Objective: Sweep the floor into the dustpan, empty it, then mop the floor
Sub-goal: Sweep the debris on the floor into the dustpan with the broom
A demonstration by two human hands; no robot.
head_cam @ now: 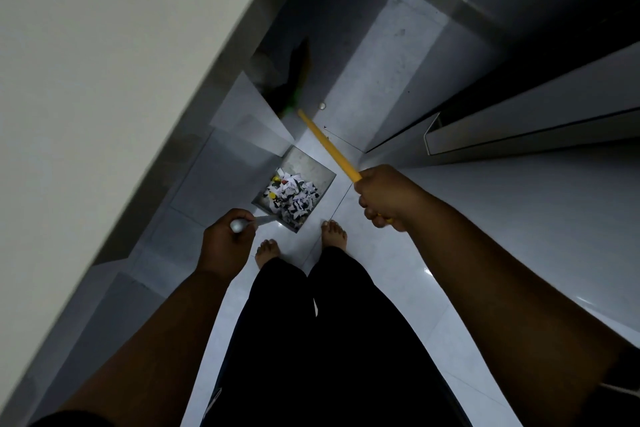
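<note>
A metal dustpan (311, 168) hangs low over the pale tiled floor (398, 274), just ahead of my bare feet. It holds a heap of torn paper scraps (292, 198), white with dark and yellow bits. My left hand (227, 239) grips the dustpan's silver handle (242, 224). My right hand (384, 196) grips the broom's yellow stick (329, 146). The stick slants away up-left to a green collar and the dark broom head (294, 69), which lies in shadow beside the wall.
A pale wall (104, 62) with a grey skirting runs along the left. On the right stands a white cabinet or door panel with a recessed metal handle (519, 135). A small round object (322, 106) lies on the floor near the broom head.
</note>
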